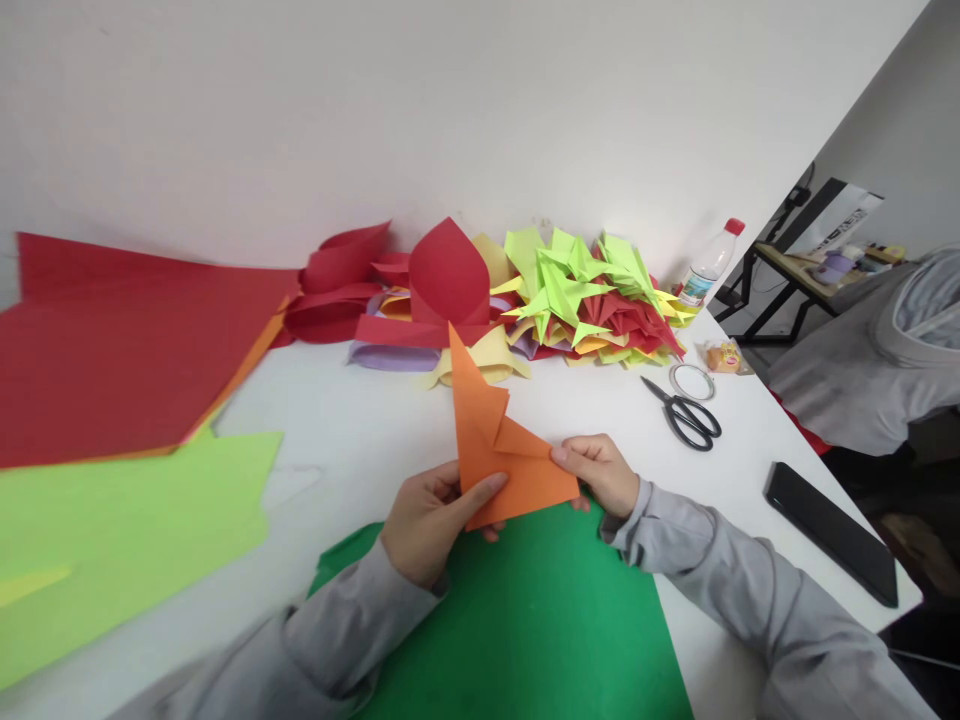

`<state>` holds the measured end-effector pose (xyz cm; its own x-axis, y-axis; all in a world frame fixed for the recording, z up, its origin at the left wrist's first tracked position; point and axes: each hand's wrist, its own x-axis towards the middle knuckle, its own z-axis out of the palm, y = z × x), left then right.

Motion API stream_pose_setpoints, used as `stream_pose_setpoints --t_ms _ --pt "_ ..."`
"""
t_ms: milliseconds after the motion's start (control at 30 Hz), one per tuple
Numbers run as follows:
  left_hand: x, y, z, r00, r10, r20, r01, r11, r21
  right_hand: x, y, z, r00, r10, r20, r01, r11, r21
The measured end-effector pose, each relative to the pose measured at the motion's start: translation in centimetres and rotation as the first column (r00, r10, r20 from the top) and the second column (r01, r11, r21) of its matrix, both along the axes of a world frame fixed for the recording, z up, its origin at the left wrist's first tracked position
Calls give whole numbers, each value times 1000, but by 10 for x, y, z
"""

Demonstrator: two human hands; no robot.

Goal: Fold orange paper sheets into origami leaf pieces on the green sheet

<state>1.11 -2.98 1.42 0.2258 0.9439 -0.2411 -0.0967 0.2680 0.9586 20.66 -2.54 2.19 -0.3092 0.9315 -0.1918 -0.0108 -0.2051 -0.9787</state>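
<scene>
A folded orange paper point(487, 440) is held up over a green sheet point(540, 610), a tall point rising at its left and a shorter flap beside it. My left hand point(435, 515) grips its lower left part, thumb on the front and fingers behind. At its right corner, my right hand point(600, 470) pinches the paper between thumb and fingers. The green sheet lies on the white table point(345, 420) below both hands.
Large red sheets point(135, 350) and light green sheets point(150, 530) lie left. Along the wall are red paper shapes point(450, 280) and folded green pieces point(570, 280). Scissors point(686, 415), tape ring point(692, 382), bottle point(709, 265) and phone point(832, 530) stand or lie right. A person point(870, 340) is far right.
</scene>
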Motion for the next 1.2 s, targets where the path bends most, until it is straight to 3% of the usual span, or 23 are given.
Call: stream_pose_setpoints --t_ms 500,667,800,867,1000,1100,1200 --pt "1 -1 2 1000 -15 10 15 1000 -21 3 1 -5 999 -27 16 27 1000 -4" --pt "0 -3 3 997 -80 -2 80 997 -11 2 0 -3 996 14 -87 -14 1000 2" --pt "-1 -8 3 982 -191 4 191 982 -1 -1 1 2 998 -3 -56 5 1000 30" --pt "0 -9 3 985 -167 47 166 986 19 -1 1 2 1000 1 -28 0 999 37" --pt "-1 -6 1 994 -35 100 35 999 1 1 0 2 985 170 32 -172 983 58" --pt "-2 -3 -1 999 22 38 -20 999 -34 0 -1 4 942 327 75 -333 939 84" --pt "-1 -4 0 998 64 -10 -64 998 2 -1 -2 7 931 357 74 -363 927 94"
